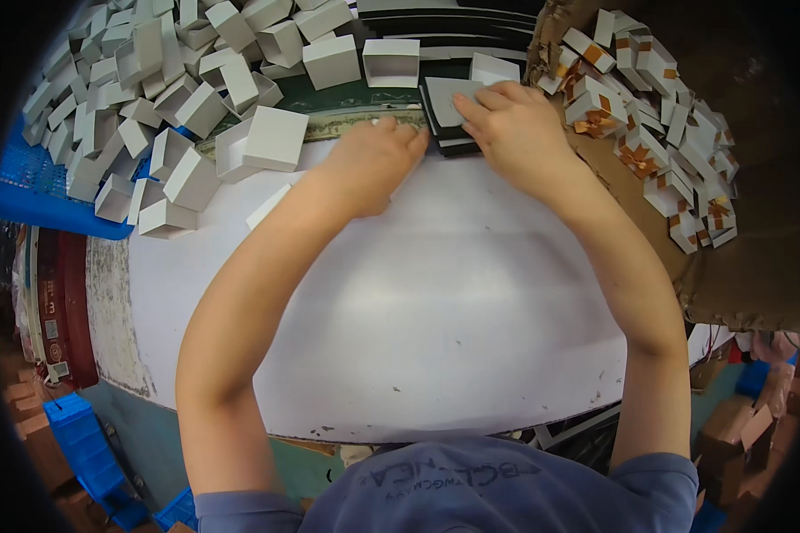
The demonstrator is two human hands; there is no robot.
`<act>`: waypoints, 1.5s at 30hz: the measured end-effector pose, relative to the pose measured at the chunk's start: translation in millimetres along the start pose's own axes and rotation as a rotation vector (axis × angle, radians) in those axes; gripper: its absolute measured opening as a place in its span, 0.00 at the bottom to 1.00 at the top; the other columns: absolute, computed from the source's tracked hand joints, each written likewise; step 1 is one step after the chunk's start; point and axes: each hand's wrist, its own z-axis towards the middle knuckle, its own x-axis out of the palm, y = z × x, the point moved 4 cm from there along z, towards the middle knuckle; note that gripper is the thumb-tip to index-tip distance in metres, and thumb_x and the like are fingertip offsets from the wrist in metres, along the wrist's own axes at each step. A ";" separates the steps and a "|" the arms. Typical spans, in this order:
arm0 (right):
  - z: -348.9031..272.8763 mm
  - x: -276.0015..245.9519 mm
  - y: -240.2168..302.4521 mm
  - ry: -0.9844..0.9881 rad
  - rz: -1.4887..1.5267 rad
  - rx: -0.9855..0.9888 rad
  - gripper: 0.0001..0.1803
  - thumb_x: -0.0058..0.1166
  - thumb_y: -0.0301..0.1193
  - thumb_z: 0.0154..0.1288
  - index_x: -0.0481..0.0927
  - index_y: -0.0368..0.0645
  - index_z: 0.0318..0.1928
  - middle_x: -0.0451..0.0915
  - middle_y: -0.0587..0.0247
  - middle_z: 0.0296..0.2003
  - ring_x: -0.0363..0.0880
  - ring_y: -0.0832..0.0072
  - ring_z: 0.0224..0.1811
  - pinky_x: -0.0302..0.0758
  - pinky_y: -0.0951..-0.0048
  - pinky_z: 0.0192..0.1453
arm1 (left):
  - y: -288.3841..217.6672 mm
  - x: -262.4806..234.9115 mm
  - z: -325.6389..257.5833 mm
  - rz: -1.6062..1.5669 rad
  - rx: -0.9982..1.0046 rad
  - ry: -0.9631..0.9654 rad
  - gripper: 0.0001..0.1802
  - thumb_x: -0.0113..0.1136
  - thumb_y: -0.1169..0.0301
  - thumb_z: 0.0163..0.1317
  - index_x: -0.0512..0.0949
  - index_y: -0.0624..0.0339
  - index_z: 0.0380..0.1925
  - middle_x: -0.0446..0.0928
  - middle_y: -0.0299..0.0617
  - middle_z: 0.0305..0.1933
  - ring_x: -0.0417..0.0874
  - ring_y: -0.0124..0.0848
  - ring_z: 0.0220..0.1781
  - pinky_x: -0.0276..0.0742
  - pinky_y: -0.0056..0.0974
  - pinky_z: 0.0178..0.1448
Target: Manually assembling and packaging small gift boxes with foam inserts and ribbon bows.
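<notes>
At the far side of the white table, a small stack of black-edged pads (446, 93) with a grey top lies just left of my right hand (517, 133). My right fingers are bent and slightly apart, with their tips resting on top of the stack. My left hand (373, 164) is beside the stack's near left corner, its fingers curled down and inward. Whatever those left fingers may hold is hidden under the hand. An open white box (276, 139) stands left of my left hand, and part of another white piece (267, 206) shows beside my left forearm.
A big heap of white box parts (142, 53) fills the far left, partly over a blue crate (58, 200). On the right, a brown cardboard carton (747, 275) holds white boxes with orange-gold ribbon bows (638, 155). Black strips (453, 27) lie at the back.
</notes>
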 end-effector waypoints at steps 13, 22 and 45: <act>-66.9 -31.0 99.0 -0.225 0.373 -0.435 0.14 0.56 0.27 0.42 0.80 0.41 0.35 0.73 0.69 0.28 0.71 0.75 0.30 0.63 0.72 0.28 | -50.4 71.0 -107.3 -0.808 -0.353 -0.457 0.49 0.69 0.63 0.39 0.53 0.66 0.60 0.61 0.53 0.55 0.62 0.49 0.58 0.53 0.48 0.64; -113.7 -31.8 34.3 -0.123 0.532 -0.101 0.19 0.57 0.36 0.53 0.78 0.42 0.46 0.75 0.59 0.46 0.73 0.63 0.49 0.68 0.64 0.51 | -80.4 74.9 -106.5 -0.434 0.196 -0.444 0.30 0.62 0.57 0.51 0.72 0.55 0.54 0.64 0.48 0.64 0.60 0.57 0.59 0.55 0.55 0.62; -167.2 -9.1 -246.8 0.196 0.229 1.042 0.25 0.54 0.50 0.48 0.83 0.47 0.41 0.82 0.55 0.38 0.80 0.57 0.42 0.74 0.62 0.48 | -90.6 64.0 -120.6 -0.429 0.060 -0.427 0.25 0.60 0.54 0.50 0.77 0.63 0.41 0.73 0.52 0.52 0.67 0.59 0.54 0.63 0.58 0.58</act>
